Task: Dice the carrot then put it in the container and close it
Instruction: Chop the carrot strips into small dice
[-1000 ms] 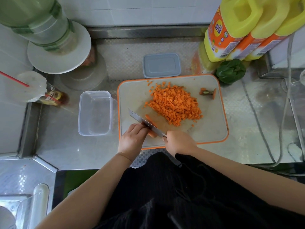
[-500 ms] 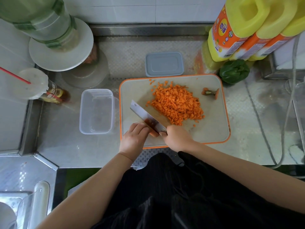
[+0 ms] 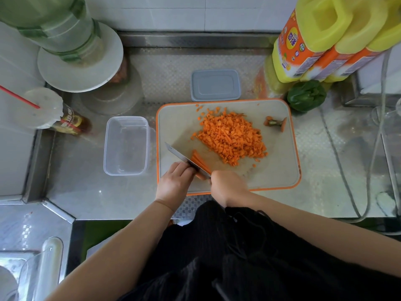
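A heap of diced carrot [image 3: 231, 139] lies in the middle of the orange-rimmed cutting board [image 3: 280, 168]. Near the board's front left lies a carrot piece [image 3: 198, 159] cut into long strips. My left hand [image 3: 174, 182] holds its near end with curled fingers. My right hand [image 3: 229, 185] grips the handle of a knife [image 3: 184, 158], whose blade stands on edge along the left side of the strips. The clear empty container [image 3: 126, 146] sits left of the board. Its grey lid [image 3: 215, 84] lies behind the board.
The carrot top [image 3: 275, 122] lies at the board's far right. A green pepper [image 3: 306, 95] and yellow bottles [image 3: 325, 38] stand at the back right. A large bottle on a white plate [image 3: 79, 68] and a cup with a red straw [image 3: 41, 107] stand at the left. Cables [image 3: 347, 181] run on the right.
The knife blade was tilted flat half a second ago and now stands on edge. The cut strips have come into view to its right. Both hands stayed in place.
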`<state>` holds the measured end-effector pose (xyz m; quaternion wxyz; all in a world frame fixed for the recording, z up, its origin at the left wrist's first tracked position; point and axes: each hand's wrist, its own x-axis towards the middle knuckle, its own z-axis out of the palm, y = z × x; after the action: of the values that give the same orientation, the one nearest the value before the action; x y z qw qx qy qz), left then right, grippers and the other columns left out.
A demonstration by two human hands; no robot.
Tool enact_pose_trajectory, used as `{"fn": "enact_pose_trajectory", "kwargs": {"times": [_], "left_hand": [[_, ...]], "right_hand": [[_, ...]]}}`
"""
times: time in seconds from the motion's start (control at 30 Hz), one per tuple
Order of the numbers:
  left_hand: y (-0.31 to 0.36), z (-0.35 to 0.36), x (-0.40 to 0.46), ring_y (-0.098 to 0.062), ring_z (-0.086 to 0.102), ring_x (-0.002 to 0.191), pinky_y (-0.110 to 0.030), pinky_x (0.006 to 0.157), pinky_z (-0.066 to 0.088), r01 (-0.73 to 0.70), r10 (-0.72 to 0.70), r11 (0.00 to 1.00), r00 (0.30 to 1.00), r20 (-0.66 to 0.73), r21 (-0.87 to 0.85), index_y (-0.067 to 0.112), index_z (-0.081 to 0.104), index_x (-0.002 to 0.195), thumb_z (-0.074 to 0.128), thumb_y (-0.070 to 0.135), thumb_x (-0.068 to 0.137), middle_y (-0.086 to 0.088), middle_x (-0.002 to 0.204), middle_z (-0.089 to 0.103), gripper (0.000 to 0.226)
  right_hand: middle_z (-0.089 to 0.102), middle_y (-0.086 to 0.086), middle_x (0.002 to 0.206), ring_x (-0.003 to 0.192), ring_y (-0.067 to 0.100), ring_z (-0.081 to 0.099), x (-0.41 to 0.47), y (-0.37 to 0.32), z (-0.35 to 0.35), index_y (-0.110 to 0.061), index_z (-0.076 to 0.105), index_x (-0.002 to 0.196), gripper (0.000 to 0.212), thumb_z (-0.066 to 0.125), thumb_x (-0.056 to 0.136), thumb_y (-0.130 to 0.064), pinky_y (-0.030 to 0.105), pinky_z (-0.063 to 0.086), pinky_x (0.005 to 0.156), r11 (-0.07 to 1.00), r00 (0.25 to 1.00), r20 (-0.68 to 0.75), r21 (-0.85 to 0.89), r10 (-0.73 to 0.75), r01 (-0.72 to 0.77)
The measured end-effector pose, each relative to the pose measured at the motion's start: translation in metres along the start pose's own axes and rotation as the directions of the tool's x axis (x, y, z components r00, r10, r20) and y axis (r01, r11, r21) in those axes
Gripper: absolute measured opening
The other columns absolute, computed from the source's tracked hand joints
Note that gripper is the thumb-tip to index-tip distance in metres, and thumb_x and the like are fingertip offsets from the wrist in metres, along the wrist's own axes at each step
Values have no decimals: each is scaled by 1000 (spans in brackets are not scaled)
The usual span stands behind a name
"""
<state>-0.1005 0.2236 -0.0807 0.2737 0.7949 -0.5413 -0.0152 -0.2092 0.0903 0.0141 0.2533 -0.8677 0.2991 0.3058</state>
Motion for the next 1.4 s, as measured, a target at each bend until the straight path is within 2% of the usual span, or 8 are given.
{"fn": "enact_pose_trajectory", "kwargs": {"times": [0.27,0.43,0.53,0.8,0.97,1.07,1.17,1.4], "left_hand": [[-5,-2,0,-26,61,90,-38,75,56,-67,67,998,998,15,18,8,70,94,69,-3,83,-6,98,66,16],[-6,-2,0,-25,59,94,-36,77,56,-77,77,997,997,10,31,7,72,97,63,1,87,-7,100,67,16],[-7,-2,0,-25,59,93,-39,71,58,-56,56,998,998,5,9,7,72,97,74,-2,81,-7,98,67,19],[-6,-2,-1,-26,59,91,-39,67,58,-41,42,999,999,17,-22,7,72,97,75,-3,80,-8,98,66,20],[-7,-2,-1,-26,60,92,-38,68,58,-52,52,999,998,31,11,7,72,97,71,-3,81,-8,100,66,19],[-6,-1,-1,-26,58,93,-38,71,57,-66,65,997,998,28,38,9,71,95,58,2,87,-7,100,66,17],[-7,-1,-1,-25,58,92,-38,72,57,-71,71,997,997,15,36,8,71,95,59,2,88,-8,99,66,16],[-8,1,-3,-28,59,92,-43,67,57,-31,31,999,999,19,24,6,71,96,66,2,85,-9,99,65,13]], "right_hand": [[47,1,63,56,18,47,15,17,-4,-13,44,69,37,47,99,-35,28,28,46,974,999,16,220,51,-53],[45,0,69,69,23,49,1,15,-3,-13,45,85,29,40,102,-37,30,33,53,996,1000,19,86,23,-25],[45,0,69,70,22,51,-3,16,-5,-14,44,86,27,39,102,-34,31,37,58,999,1000,24,44,-13,12],[52,3,71,68,23,55,3,6,0,-11,52,85,11,47,95,-11,28,35,47,1000,1000,7,24,-7,7],[48,0,70,71,24,53,8,4,3,-9,55,94,22,46,100,-29,30,37,54,993,999,-20,113,42,-40],[51,3,76,73,24,53,11,10,0,-12,49,85,31,46,99,-39,31,38,59,976,996,-7,199,87,-83],[48,0,69,67,21,51,7,15,-2,-14,44,77,35,43,100,-40,29,33,52,983,997,12,169,75,-76],[44,-1,70,73,23,51,-1,14,-6,-13,44,86,30,38,102,-38,30,36,58,997,1000,19,72,22,-23]]}}
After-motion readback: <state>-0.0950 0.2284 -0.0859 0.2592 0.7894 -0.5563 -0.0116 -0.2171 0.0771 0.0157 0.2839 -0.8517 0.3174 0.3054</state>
